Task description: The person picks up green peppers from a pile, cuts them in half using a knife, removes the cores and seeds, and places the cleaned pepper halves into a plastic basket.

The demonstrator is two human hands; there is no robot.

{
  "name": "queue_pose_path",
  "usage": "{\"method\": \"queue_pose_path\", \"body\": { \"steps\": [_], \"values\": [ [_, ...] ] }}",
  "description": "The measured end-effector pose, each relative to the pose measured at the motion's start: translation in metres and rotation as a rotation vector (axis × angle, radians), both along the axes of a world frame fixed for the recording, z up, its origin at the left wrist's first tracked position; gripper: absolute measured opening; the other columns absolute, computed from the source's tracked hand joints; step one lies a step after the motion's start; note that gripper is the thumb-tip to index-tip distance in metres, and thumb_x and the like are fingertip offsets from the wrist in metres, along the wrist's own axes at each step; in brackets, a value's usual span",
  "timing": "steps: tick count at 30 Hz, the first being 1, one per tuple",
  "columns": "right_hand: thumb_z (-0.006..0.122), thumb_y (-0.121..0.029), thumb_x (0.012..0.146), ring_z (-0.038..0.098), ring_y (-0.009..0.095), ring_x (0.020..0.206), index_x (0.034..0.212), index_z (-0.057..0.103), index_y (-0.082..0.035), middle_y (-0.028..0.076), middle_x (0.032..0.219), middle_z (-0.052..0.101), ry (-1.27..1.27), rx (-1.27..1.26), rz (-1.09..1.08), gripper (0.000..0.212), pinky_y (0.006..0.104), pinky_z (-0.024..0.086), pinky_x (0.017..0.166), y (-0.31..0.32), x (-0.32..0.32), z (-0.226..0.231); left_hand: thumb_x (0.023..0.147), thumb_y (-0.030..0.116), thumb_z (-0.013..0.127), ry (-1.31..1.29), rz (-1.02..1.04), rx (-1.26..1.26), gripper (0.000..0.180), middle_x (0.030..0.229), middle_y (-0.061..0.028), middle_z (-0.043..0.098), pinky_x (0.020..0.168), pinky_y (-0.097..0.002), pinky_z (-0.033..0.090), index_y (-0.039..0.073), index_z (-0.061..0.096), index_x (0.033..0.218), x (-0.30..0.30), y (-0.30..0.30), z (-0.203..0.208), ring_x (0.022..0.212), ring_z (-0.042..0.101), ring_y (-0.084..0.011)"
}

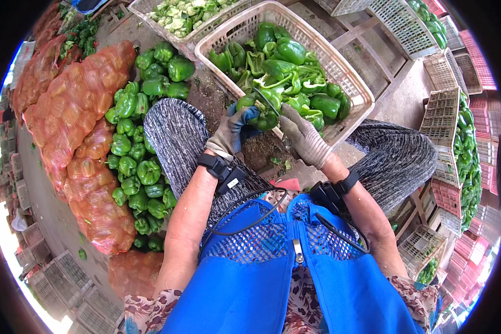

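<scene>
My left hand (227,133), in a grey work glove with blue on the fingers, is closed round a green bell pepper (266,120). A knife (266,100) is gripped in my right hand (305,137), gloved in pale grey. Its dark blade lies across the top of the pepper; how deep it cuts, if at all, I cannot tell. Both hands are at the near rim of a white plastic crate (350,83). Inside the crate lie whole and cut-open green peppers (284,69), some showing pale insides.
Loose green peppers (149,172) are heaped on the floor at the left, beside orange mesh sacks (78,106). Another crate (192,42) with pale green scraps stands beyond. Crates of peppers (442,122) are stacked at the right. My knees flank the work area.
</scene>
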State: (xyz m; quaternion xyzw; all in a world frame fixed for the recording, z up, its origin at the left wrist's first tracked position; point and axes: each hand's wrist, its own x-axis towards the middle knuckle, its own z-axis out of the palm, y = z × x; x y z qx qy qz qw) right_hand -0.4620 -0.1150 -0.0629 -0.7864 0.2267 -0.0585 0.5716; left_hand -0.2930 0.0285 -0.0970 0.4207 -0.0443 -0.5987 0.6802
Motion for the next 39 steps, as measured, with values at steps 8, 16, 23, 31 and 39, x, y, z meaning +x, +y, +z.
{"method": "queue_pose_path", "body": {
  "steps": [8, 16, 23, 31, 39],
  "values": [
    [0.043, -0.035, 0.098, 0.056, 0.048, 0.096, 0.114, 0.052, 0.001, 0.030, 0.096, 0.059, 0.142, -0.311, 0.084, 0.041, 0.0503, 0.045, 0.081, -0.004, 0.015, -0.006, 0.081, 0.021, 0.074, -0.119, 0.183, 0.061, 0.043, 0.102, -0.0025, 0.064, 0.077, -0.0290, 0.054, 0.006, 0.057, 0.118, -0.012, -0.015, -0.004, 0.088, 0.063, -0.0141],
    [0.046, -0.049, 0.092, 0.048, 0.024, 0.042, 0.089, 0.056, -0.002, 0.010, 0.061, 0.050, 0.521, 0.567, -0.240, 0.049, 0.0406, 0.037, 0.038, -0.001, 0.056, 0.033, 0.087, 0.022, 0.066, -0.346, 0.168, 0.205, 0.043, 0.105, -0.0047, 0.064, 0.084, -0.0314, 0.053, 0.005, 0.055, 0.124, -0.007, -0.011, -0.029, 0.094, 0.063, -0.0169],
    [0.053, -0.046, 0.094, 0.044, 0.011, 0.036, 0.096, 0.056, -0.013, 0.002, 0.055, 0.049, 0.221, 1.158, -0.076, 0.033, 0.0237, 0.029, 0.028, -0.023, 0.022, -0.016, 0.084, 0.018, 0.067, -0.312, 0.106, 0.012, 0.050, 0.111, -0.0064, 0.062, 0.085, -0.0314, 0.054, 0.004, 0.051, 0.129, -0.008, -0.005, -0.015, 0.096, 0.063, -0.0175],
    [0.051, -0.035, 0.098, 0.049, 0.006, 0.045, 0.108, 0.056, -0.013, 0.000, 0.069, 0.057, 0.110, 1.344, -0.134, 0.025, 0.0161, 0.031, 0.028, -0.036, -0.021, -0.004, 0.081, 0.019, 0.068, -0.151, -0.086, -0.056, 0.053, 0.114, -0.0082, 0.062, 0.092, -0.0345, 0.052, 0.003, 0.050, 0.129, -0.015, -0.005, -0.004, 0.102, 0.063, -0.0189],
    [0.049, -0.040, 0.099, 0.043, 0.007, 0.034, 0.115, 0.056, -0.012, 0.003, 0.062, 0.056, 0.086, 1.432, -0.192, 0.033, 0.0167, 0.029, 0.027, -0.062, -0.058, 0.030, 0.084, 0.030, 0.066, 0.113, -0.237, -0.249, 0.062, 0.133, -0.0123, 0.054, 0.104, -0.0492, 0.044, 0.004, 0.045, 0.136, -0.014, -0.014, 0.012, 0.121, 0.053, -0.0287]
  ]
}}
